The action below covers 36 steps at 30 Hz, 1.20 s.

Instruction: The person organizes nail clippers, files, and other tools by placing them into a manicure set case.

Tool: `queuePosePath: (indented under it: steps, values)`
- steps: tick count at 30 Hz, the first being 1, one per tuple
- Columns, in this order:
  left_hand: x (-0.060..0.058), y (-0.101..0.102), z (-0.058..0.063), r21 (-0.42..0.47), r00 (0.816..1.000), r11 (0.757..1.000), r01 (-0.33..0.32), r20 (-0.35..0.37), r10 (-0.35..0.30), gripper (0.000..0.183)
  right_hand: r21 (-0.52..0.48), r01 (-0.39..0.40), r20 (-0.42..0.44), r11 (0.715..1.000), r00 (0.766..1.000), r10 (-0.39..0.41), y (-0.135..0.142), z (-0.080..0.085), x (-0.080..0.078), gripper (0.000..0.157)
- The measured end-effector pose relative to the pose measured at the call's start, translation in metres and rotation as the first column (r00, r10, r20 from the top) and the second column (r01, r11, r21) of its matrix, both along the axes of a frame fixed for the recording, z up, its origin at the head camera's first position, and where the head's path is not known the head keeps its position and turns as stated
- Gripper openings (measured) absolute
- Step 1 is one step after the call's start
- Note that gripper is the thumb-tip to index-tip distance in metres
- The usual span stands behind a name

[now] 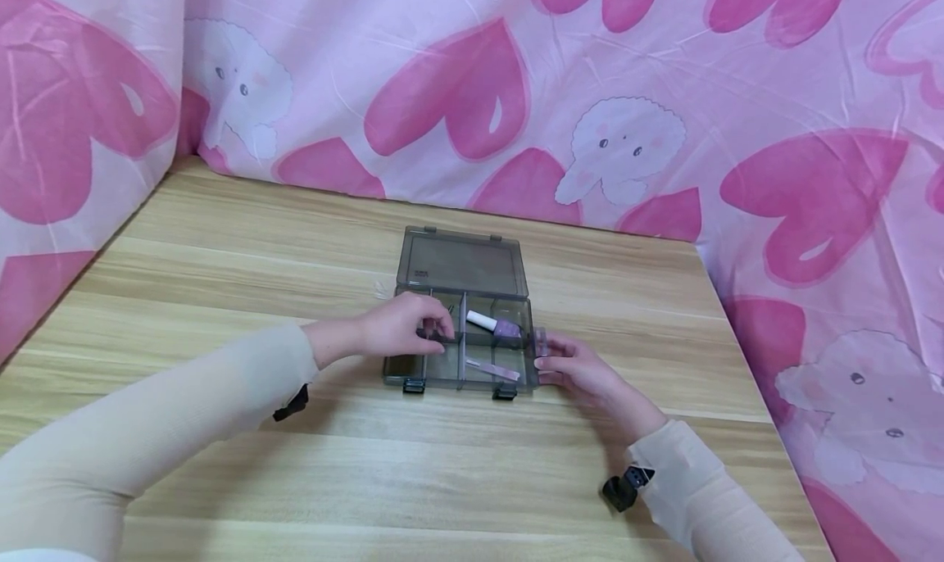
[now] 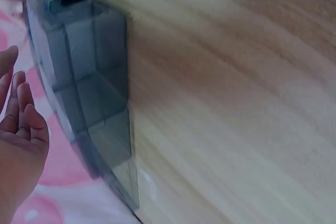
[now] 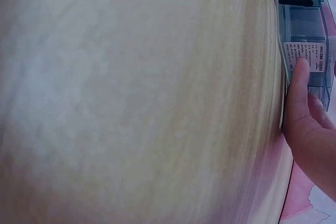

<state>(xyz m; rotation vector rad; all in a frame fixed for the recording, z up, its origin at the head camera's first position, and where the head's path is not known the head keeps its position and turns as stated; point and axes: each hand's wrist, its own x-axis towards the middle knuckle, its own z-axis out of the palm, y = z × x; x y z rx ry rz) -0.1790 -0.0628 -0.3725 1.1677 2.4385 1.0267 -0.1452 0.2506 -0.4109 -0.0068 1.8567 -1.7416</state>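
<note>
A grey see-through compartment box [image 1: 442,373] lies on the table with its lid [image 1: 466,259] folded back. Inside, at the right, lie a purple nail polish bottle [image 1: 507,328] with a white cap and a slim pale pink piece [image 1: 496,371]. My left hand [image 1: 404,323] is over the left compartments, fingers bent and apart from the thumb; the left wrist view shows nothing between them. At the box's right wall, my right hand [image 1: 583,371] touches with thumb and fingers, the thumb over a printed white label [image 3: 313,51]. A small clear piece [image 1: 542,341] shows beside those fingertips.
Two black latches [image 1: 414,387] are on the box's front edge. A bit of clear plastic [image 1: 382,289] lies left of the box on the wooden table [image 1: 332,472]. Pink heart-patterned cloth [image 1: 450,95] hangs behind and along both sides.
</note>
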Motion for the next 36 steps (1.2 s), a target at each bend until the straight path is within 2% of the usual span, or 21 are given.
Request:
queuePosePath:
  steps: [3, 6, 8, 12, 16, 21, 28, 32, 36]
  values:
    - [-0.007, -0.008, 0.004, 0.024, 0.999, 0.999, -0.045, -0.03, 0.045, 0.017, 0.001, 0.001, 0.001, 1.0, 1.0, -0.001, 0.0, 0.0, 0.0, 0.059]
    - [-0.018, -0.022, 0.003, 0.035, 0.992, 0.992, -0.117, -0.034, 0.118, 0.019, -0.007, 0.014, 0.011, 1.0, 1.0, -0.014, -0.001, 0.0, 0.001, 0.059]
    - [-0.026, -0.032, 0.002, 0.039, 0.983, 0.983, -0.18, -0.011, 0.181, 0.021, -0.014, 0.022, 0.015, 1.0, 1.0, -0.022, -0.001, 0.0, 0.001, 0.06]
    - [-0.039, -0.054, -0.001, 0.039, 0.953, 0.952, -0.303, 0.043, 0.301, 0.024, -0.018, 0.03, 0.017, 0.999, 0.999, -0.03, -0.002, 0.0, 0.001, 0.06]
    - [-0.047, -0.07, -0.005, 0.033, 0.932, 0.932, -0.36, 0.045, 0.359, 0.026, -0.017, 0.034, 0.018, 0.999, 0.999, -0.034, -0.002, -0.001, 0.001, 0.059]
    - [-0.055, -0.081, -0.015, 0.012, 0.925, 0.925, -0.38, 0.039, 0.379, 0.027, -0.017, 0.032, 0.023, 0.999, 0.999, -0.032, -0.001, 0.0, 0.002, 0.059]
    - [-0.062, -0.086, -0.026, -0.024, 0.915, 0.92, -0.392, 0.097, 0.392, 0.029, -0.024, 0.017, 0.019, 1.0, 1.0, -0.017, -0.002, -0.002, 0.002, 0.06]
    - [-0.063, -0.083, -0.029, -0.025, 0.919, 0.929, -0.369, 0.136, 0.369, 0.03, -0.028, 0.013, 0.01, 1.0, 1.0, -0.013, -0.001, -0.003, 0.003, 0.061]
    - [-0.065, -0.081, -0.033, -0.036, 0.933, 0.945, -0.326, 0.147, 0.328, 0.029, -0.03, 0.014, 0.011, 0.999, 1.0, -0.013, -0.001, -0.002, 0.002, 0.06]
